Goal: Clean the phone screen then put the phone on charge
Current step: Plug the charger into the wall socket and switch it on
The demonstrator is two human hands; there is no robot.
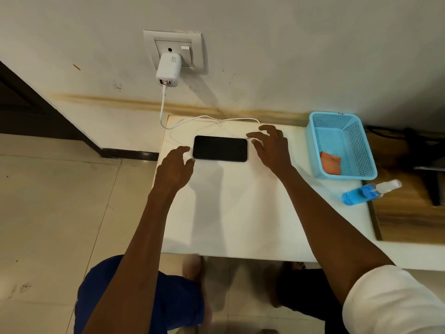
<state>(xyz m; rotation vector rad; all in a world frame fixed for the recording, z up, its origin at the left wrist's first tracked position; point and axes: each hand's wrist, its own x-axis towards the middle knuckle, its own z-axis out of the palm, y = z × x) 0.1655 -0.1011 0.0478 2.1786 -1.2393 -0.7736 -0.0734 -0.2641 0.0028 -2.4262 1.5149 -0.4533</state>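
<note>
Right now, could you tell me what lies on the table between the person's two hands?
In the head view, the black phone lies flat between the left hand and the right hand.

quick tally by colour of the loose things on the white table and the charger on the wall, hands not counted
black: 1, the flat black phone
white: 2, the white wall charger and its thin white cable
blue: 2, the light blue perforated plastic basket and the clear spray bottle of blue liquid
orange: 1, the folded orange cloth in the basket
total: 6
</note>
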